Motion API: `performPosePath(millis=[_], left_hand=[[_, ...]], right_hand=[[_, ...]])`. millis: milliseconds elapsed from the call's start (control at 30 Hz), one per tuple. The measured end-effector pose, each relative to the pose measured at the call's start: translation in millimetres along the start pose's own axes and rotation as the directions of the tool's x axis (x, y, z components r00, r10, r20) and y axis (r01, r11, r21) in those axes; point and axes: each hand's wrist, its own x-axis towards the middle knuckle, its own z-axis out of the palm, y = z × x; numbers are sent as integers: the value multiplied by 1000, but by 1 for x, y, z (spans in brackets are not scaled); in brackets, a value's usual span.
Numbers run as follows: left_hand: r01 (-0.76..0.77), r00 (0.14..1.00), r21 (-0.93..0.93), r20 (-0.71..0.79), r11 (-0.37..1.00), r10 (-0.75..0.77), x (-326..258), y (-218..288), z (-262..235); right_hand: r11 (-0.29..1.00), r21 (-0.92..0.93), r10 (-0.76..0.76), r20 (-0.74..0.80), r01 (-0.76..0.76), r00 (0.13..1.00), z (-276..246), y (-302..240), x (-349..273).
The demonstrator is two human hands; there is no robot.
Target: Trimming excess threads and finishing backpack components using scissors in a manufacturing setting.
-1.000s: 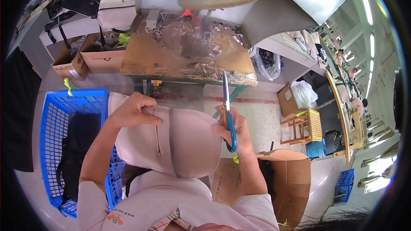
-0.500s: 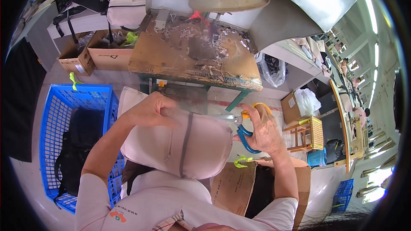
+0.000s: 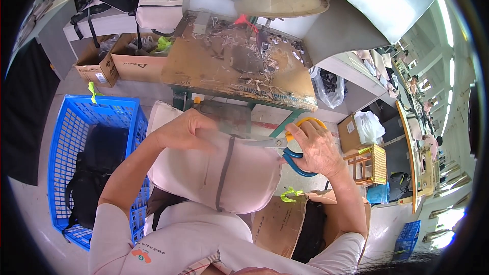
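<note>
Angle the scissors [image 3: 278, 143] held by the right hand [image 3: 318, 148] away from the zippered bag [image 3: 250, 173] and the left hand [image 3: 184, 130], whose grip is too blurred to tell.

The scissors [image 3: 279, 143] have metal blades and plastic handles; the bag [image 3: 249, 173] looks matt.

One scrap-strewn brown wooden table [image 3: 196, 69]; left of it, two open brown cardboard boxes [image 3: 137, 67]; in front of it, one pale pink bag [image 3: 250, 178], one pair of yellow-and-blue-handled scissors [image 3: 278, 143].
</note>
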Motion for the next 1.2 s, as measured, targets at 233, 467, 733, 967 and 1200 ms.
performPosePath(millis=[233, 467, 733, 967, 1200], left_hand=[[-35, 999, 52, -12, 998, 35, -2, -2, -1], [-50, 999, 25, -15, 998, 50, -2, -4, -2], [-13, 1000, 94, 13, 995, 12, -1, 3, -3], [-73, 997, 22, -13, 997, 73, 0, 0, 0], [-83, 996, 76, -19, 994, 84, 0, -11, -5]], right_hand=[[999, -26, -35, -5, 35, 999, 4, 1, -2], [991, -120, -67, 0, 66, 998, 3, 0, -2], [991, -106, -84, 6, 85, 996, -3, -6, 12], [988, -133, -79, 40, 84, 996, 5, -5, 5], [980, 194, -28, -60, 39, 998, 26, 3, 1]])
